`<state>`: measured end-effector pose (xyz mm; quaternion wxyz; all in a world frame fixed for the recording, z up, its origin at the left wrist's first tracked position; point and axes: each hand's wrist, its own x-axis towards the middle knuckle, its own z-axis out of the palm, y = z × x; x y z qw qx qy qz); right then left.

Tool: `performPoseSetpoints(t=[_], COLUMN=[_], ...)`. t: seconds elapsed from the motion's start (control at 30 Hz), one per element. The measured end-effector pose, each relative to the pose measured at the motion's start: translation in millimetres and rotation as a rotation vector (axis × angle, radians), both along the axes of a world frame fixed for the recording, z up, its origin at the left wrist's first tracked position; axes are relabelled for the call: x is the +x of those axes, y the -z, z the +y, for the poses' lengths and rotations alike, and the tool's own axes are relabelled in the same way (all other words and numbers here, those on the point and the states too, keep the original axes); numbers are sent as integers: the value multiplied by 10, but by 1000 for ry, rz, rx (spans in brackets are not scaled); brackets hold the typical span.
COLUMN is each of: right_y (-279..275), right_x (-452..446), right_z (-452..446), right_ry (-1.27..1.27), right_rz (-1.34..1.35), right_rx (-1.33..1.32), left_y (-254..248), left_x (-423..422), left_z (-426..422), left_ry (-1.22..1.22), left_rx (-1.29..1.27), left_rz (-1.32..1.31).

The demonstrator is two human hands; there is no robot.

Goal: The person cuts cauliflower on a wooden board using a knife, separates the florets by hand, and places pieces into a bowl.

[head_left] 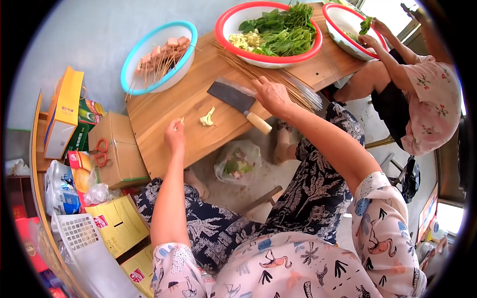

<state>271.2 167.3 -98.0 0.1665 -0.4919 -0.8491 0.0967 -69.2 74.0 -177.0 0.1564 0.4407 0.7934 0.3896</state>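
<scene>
The person wore a pale pink top [298, 273] printed with orange flamingos, black arrow-like marks, little palm trees and blue rounded patches. Its short sleeves [385, 233] hung loose, carrying the same print with speckled areas near the cuffs. The trousers [318, 193] were dark navy, covered in pale, leafy shapes. The left hand [175, 135] and right hand [272, 96] were bare; the footwear [283, 126], small and partly hidden, seemed strapped and open.

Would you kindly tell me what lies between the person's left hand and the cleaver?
In the head view, a pale cauliflower floret lies on the wooden table between the left hand and the cleaver.
</scene>
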Motion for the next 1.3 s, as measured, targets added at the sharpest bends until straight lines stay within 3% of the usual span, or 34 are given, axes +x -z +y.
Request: performPoseSetpoints(t=[0.2, 0.27, 0.47, 0.6, 0.67, 0.7, 0.77, 0.8, 0.9, 1.03, 1.07, 1.1, 1.3], right_y=[179, 155, 334, 446, 422, 463, -171, -173, -195, -401, -231, -233, -161], right_x=[-26, -140, -379, -436, -440, -384, -299, -244, -77, 8, -7, -23, -228], right_z=[-50, -172, -396, -283, -170, -96, -51, -12, -93, -572, -658, -782, -1016], right_ry=[-92, -197, -126, -73, 66, 47, 137, 95, 81, -33, -94, -135, -220], right_rz=[-53, -4, -180, -172, 51, 233, 451, 625, 613, 323, 209, 223, 117], right_rx=[23, -44, -95, -154, -241, -80, -686, -811, -963, -758, -508, -421, -300], left_y=[102, -63, -203, -225, -224, -232, -258, -246, -241, -224, -189, -215, -271], left_x=[-51, 133, 658, 769, 761, 752, 735, 727, 732, 757, 742, 758, 827], left_z=[2, -31, -2, 13, 18, 17, 23, 14, -46, -196, -221, -242, -287], left_ry=[-38, 101, 480, 532, 549, 548, 563, 561, 558, 587, 613, 613, 563], left_rx=[-44, 125, 103, 136, 102, 102, 30, 31, -30, 32, 92, 88, 38], left_rz=[-86, 445, 416, 450, 511, 509, 517, 518, 453, 410, 396, 395, 406])
